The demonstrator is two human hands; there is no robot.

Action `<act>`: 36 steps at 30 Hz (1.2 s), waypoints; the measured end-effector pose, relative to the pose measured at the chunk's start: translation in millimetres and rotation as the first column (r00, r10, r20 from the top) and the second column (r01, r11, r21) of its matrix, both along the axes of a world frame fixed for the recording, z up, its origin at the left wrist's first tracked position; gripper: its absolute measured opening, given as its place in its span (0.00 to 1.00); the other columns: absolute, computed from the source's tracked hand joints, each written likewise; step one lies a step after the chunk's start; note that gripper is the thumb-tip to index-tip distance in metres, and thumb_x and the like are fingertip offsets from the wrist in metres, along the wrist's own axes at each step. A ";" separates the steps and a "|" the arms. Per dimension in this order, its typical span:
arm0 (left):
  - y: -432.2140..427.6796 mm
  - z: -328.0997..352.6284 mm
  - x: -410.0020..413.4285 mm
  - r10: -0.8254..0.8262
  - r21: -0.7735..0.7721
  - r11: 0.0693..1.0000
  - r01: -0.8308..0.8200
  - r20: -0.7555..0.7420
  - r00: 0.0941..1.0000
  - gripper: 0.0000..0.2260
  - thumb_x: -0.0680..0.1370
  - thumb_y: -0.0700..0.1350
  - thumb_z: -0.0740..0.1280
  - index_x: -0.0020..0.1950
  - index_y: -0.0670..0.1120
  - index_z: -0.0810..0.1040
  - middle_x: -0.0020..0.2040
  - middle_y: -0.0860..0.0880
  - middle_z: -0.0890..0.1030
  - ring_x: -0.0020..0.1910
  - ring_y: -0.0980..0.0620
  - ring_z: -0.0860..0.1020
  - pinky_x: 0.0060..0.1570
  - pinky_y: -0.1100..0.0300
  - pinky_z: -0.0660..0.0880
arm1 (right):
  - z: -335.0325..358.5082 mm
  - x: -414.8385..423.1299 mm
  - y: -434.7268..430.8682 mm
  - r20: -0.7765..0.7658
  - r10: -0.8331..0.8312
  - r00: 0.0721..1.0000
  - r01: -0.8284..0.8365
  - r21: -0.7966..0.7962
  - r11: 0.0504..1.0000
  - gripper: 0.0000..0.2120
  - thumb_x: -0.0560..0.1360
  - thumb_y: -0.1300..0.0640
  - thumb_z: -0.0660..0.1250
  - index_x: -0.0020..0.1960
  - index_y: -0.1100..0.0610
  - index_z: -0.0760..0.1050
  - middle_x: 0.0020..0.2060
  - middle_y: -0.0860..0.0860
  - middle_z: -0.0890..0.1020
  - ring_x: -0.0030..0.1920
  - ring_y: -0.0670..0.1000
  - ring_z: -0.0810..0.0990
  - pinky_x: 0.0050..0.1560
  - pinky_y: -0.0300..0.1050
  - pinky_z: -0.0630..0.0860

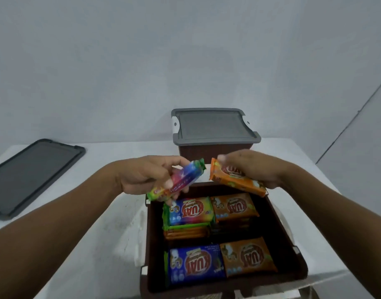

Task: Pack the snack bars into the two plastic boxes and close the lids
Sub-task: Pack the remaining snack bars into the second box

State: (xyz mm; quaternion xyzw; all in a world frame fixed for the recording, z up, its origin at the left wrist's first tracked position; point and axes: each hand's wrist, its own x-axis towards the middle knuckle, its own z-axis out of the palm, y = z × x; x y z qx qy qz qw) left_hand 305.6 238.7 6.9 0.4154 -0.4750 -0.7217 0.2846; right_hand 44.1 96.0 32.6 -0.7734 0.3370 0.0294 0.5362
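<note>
An open brown plastic box stands in front of me with several snack bars stacked in it, blue ones on the left and orange ones on the right. My left hand grips a rainbow-coloured snack bar over the box's far left corner. My right hand pinches an orange snack bar above the far right edge. Behind them a second brown box sits with its grey lid on.
A loose dark grey lid lies flat on the white table at the left. A plain pale wall rises right behind the table. The table's right edge drops off beside the open box.
</note>
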 end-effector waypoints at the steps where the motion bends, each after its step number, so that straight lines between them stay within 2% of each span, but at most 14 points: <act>1: 5.9 1.1 -6.4 -0.014 -0.041 0.999 0.019 0.114 0.993 0.31 0.67 0.38 0.73 0.69 0.42 0.70 0.62 0.38 0.78 0.58 0.38 0.79 0.51 0.47 0.82 | -0.8 -4.2 3.7 -0.019 0.092 0.996 -0.091 0.017 0.996 0.20 0.75 0.41 0.70 0.60 0.53 0.78 0.52 0.53 0.86 0.52 0.55 0.86 0.53 0.51 0.82; 3: 18.1 4.9 -22.2 -0.023 -0.119 0.990 0.069 0.348 0.937 0.30 0.69 0.38 0.74 0.70 0.43 0.72 0.65 0.41 0.80 0.64 0.40 0.79 0.60 0.42 0.79 | -3.6 -14.1 8.7 -0.062 0.231 0.971 -0.228 0.055 0.972 0.25 0.71 0.52 0.78 0.64 0.54 0.73 0.56 0.53 0.84 0.55 0.56 0.85 0.54 0.53 0.82; 5: 30.8 7.2 -41.0 -0.007 -0.154 0.984 0.095 0.494 0.870 0.27 0.70 0.38 0.75 0.68 0.46 0.74 0.62 0.45 0.82 0.62 0.44 0.81 0.59 0.45 0.80 | -8.7 -24.0 15.2 -0.096 0.296 0.950 -0.300 -0.021 0.954 0.29 0.68 0.57 0.81 0.63 0.51 0.71 0.56 0.51 0.83 0.56 0.53 0.84 0.55 0.54 0.83; 7: 42.8 6.6 -59.4 0.011 -0.154 0.983 0.098 0.586 0.810 0.25 0.71 0.40 0.78 0.66 0.50 0.75 0.59 0.50 0.83 0.59 0.48 0.83 0.56 0.50 0.82 | -14.8 -31.0 24.3 -0.117 0.339 0.934 -0.353 -0.129 0.927 0.28 0.68 0.54 0.81 0.62 0.47 0.71 0.55 0.47 0.82 0.55 0.49 0.84 0.55 0.51 0.83; 9: 54.0 1.8 -78.5 0.012 -0.145 0.983 0.112 0.659 0.752 0.25 0.72 0.43 0.78 0.67 0.52 0.75 0.59 0.52 0.83 0.57 0.52 0.83 0.55 0.51 0.83 | -22.5 -39.6 34.1 -0.177 0.393 0.902 -0.425 -0.213 0.880 0.27 0.68 0.51 0.80 0.62 0.44 0.71 0.56 0.45 0.81 0.55 0.47 0.83 0.55 0.48 0.83; 11: 62.9 -4.2 -95.7 -0.002 -0.128 0.982 0.138 0.724 0.690 0.26 0.73 0.45 0.78 0.69 0.53 0.74 0.59 0.54 0.83 0.56 0.54 0.83 0.56 0.53 0.83 | -29.8 -48.2 42.6 -0.252 0.451 0.856 -0.506 -0.232 0.831 0.27 0.69 0.49 0.79 0.64 0.44 0.70 0.57 0.44 0.80 0.55 0.46 0.82 0.56 0.46 0.82; 14: 71.9 -12.7 -112.6 -0.002 -0.114 0.977 0.179 0.837 0.547 0.27 0.72 0.49 0.78 0.69 0.55 0.74 0.57 0.56 0.81 0.53 0.57 0.82 0.53 0.60 0.82 | -38.8 -56.8 54.0 -0.347 0.497 0.795 -0.592 -0.273 0.758 0.33 0.69 0.46 0.77 0.70 0.43 0.66 0.60 0.42 0.77 0.57 0.45 0.79 0.60 0.44 0.80; 17: 78.0 -17.9 -120.4 0.036 -0.138 0.978 0.159 0.856 0.516 0.27 0.72 0.51 0.77 0.69 0.55 0.74 0.56 0.58 0.81 0.52 0.59 0.81 0.52 0.62 0.80 | -45.6 -61.4 62.5 -0.398 0.509 0.763 -0.630 -0.285 0.722 0.35 0.71 0.46 0.76 0.74 0.44 0.65 0.63 0.43 0.75 0.60 0.45 0.77 0.62 0.42 0.76; 20: 79.1 -17.2 -123.6 0.068 -0.154 0.979 0.133 0.863 0.501 0.29 0.72 0.51 0.77 0.72 0.57 0.72 0.57 0.58 0.80 0.54 0.59 0.80 0.54 0.62 0.79 | -48.6 -62.4 64.3 -0.426 0.507 0.749 -0.648 -0.312 0.694 0.37 0.72 0.46 0.75 0.77 0.47 0.62 0.67 0.45 0.73 0.64 0.47 0.74 0.66 0.46 0.74; 26: 69.2 -15.3 -128.8 -0.039 -0.064 0.980 0.187 0.866 0.499 0.26 0.73 0.48 0.75 0.70 0.55 0.76 0.58 0.56 0.82 0.55 0.57 0.81 0.58 0.54 0.81 | -47.9 -54.8 59.4 -0.431 0.567 0.702 -0.703 -0.291 0.649 0.28 0.73 0.45 0.75 0.70 0.48 0.72 0.60 0.45 0.80 0.57 0.46 0.80 0.61 0.48 0.79; 31: 56.1 -17.9 -127.8 -0.115 0.014 0.975 0.224 0.888 0.445 0.25 0.75 0.50 0.76 0.71 0.56 0.75 0.62 0.58 0.80 0.59 0.57 0.79 0.62 0.54 0.77 | -50.4 -52.0 46.7 -0.377 0.575 0.726 -0.651 -0.107 0.752 0.28 0.71 0.43 0.76 0.69 0.47 0.74 0.61 0.43 0.82 0.59 0.46 0.81 0.64 0.47 0.78; 34: 52.9 -24.8 -120.7 -0.136 0.058 0.984 0.167 0.852 0.506 0.27 0.74 0.52 0.77 0.72 0.58 0.75 0.64 0.59 0.79 0.63 0.56 0.77 0.67 0.52 0.75 | -54.9 -48.2 46.5 -0.406 0.568 0.716 -0.648 -0.084 0.757 0.26 0.73 0.45 0.75 0.68 0.48 0.74 0.61 0.46 0.81 0.59 0.47 0.81 0.63 0.47 0.78; 36: 50.0 -28.9 -119.4 -0.180 0.117 0.981 0.154 0.846 0.501 0.30 0.74 0.54 0.77 0.75 0.58 0.71 0.68 0.57 0.77 0.66 0.54 0.75 0.69 0.51 0.73 | -57.7 -45.2 47.5 -0.466 0.564 0.681 -0.671 -0.089 0.736 0.26 0.73 0.43 0.74 0.68 0.49 0.73 0.61 0.47 0.80 0.60 0.48 0.80 0.63 0.48 0.78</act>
